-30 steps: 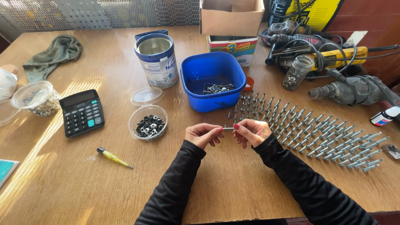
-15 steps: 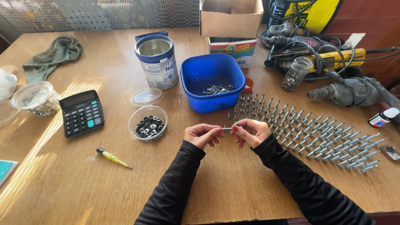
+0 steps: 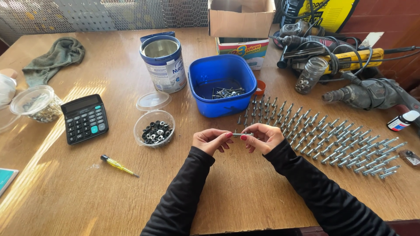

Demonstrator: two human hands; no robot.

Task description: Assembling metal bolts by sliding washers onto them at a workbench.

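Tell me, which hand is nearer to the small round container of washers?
Left. The left hand lies just right of the washer container; the right hand is farther right, beyond the bolt both hands hold.

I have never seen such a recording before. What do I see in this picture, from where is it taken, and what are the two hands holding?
No machine is here: a person works with two bare hands. The one camera sits on the person's head and looks down at a wooden table. The left hand and the right hand, in black sleeves, hold one small metal bolt between their fingers. To the right lie rows of similar bolts. Behind the hands stands a blue tub with more metal parts. A clear cup of dark washers, a calculator, a tin can and a small yellow screwdriver lie on the left. Power tools are at the far right.
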